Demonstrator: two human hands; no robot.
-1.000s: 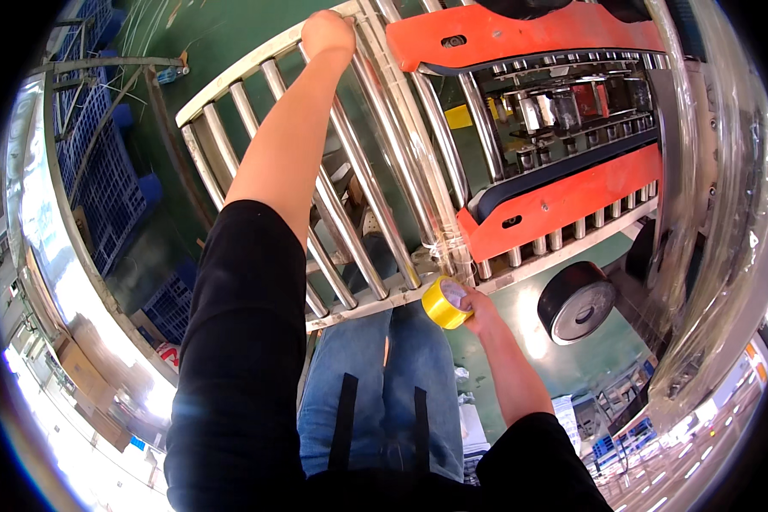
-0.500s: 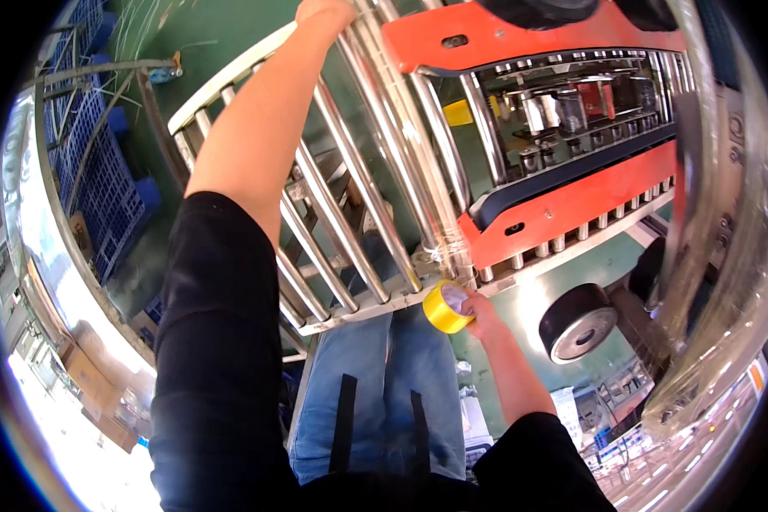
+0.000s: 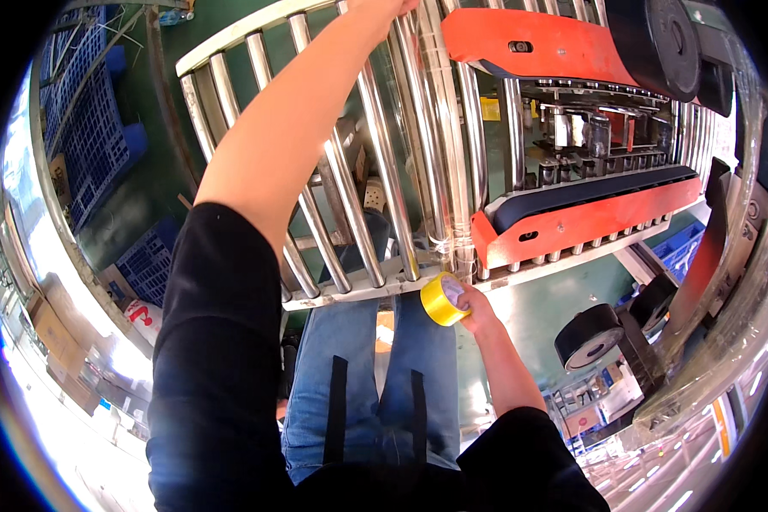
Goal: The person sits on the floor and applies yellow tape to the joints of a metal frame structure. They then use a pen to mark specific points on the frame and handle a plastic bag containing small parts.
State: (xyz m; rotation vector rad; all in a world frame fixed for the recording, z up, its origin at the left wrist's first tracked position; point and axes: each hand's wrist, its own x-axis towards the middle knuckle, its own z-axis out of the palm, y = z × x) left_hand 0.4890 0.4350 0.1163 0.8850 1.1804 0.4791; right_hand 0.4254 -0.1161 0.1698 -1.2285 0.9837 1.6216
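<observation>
My right hand (image 3: 478,311) is closed round a roll of yellow tape (image 3: 435,300), just off the near rail of a roller conveyor (image 3: 350,288). Reaching across the metal rollers (image 3: 340,209), my left arm stretches to the far side. My left hand (image 3: 391,7) is at the top edge near the far end of a pale strip wrapped in clear film (image 3: 442,128); its fingers are mostly cut off. That strip runs along the rollers towards me, and crumpled clear wrapping shows at its near end, close to the tape.
Right of the strip stands a machine with red side plates (image 3: 589,224) and a dark belt. A black wheel (image 3: 587,336) juts out at its near right. Blue plastic pallets (image 3: 102,128) lie at the left on the green floor. Cardboard boxes (image 3: 60,337) stand at the lower left.
The view has shifted, so the machine sits further right. My left hand has moved up towards the top edge. The tape roll stays in my right hand beside the near rail.
</observation>
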